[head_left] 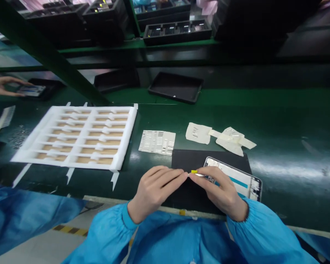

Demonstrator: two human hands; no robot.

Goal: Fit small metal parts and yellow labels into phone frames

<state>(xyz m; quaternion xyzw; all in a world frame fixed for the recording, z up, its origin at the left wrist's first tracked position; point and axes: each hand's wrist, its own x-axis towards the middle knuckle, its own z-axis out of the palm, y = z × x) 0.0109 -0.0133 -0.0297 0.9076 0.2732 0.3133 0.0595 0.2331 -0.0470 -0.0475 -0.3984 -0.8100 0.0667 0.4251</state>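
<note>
Over a black mat (pixel 191 159), my two hands meet at the fingertips. My right hand (pixel 225 189) is closed in a pinch on a small white piece with a yellow tab (pixel 194 171). The fingers of my left hand (pixel 155 189) are pressed together, their tips against the near end of that piece; what they grip is too small to make out. Partly under my right hand lies an open phone housing (pixel 225 168) with a silver rim and blue strips inside. Just beyond the mat is a sheet of small metallic strips (pixel 157 142).
White backing papers (pixel 199 133) lie behind the mat. A white foam tray (pixel 129 135) with several slots stands on the left. Farther back are a black tray (pixel 176 87) and a slanting green post (pixel 49 55). At far left, another person's hand (pixel 4 86) holds a device.
</note>
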